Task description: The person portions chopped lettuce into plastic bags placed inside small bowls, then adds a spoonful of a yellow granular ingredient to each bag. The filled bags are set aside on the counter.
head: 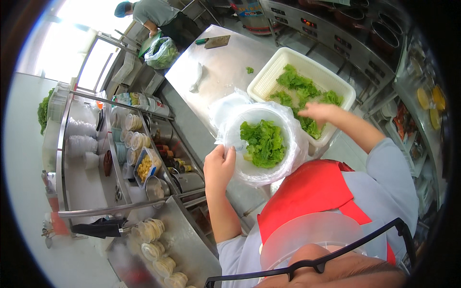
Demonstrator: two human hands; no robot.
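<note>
My left hand [220, 161] grips the near-left rim of a round white tub [236, 124] lined with a clear plastic bag, thumb on top. Green leaf lettuce [264, 144] lies heaped inside it. A white perforated plastic basket [264, 77] stands at the table's corner, with more lettuce leaves [297, 84] spread over its bottom. My right hand [317, 112] reaches into this basket, fingers down at the leaves; it is slightly blurred, and whether it pinches a leaf cannot be made out.
A cleaver [217, 41] lies at the steel table's [230, 61] far end; a plastic bag [196, 77] and a lettuce scrap [249, 70] are nearer. Shelves [119, 208] with lidded cups stand left. A co-worker [155, 16] bends beside bagged greens [162, 54]. Cooking equipment [324, 32] lines the right.
</note>
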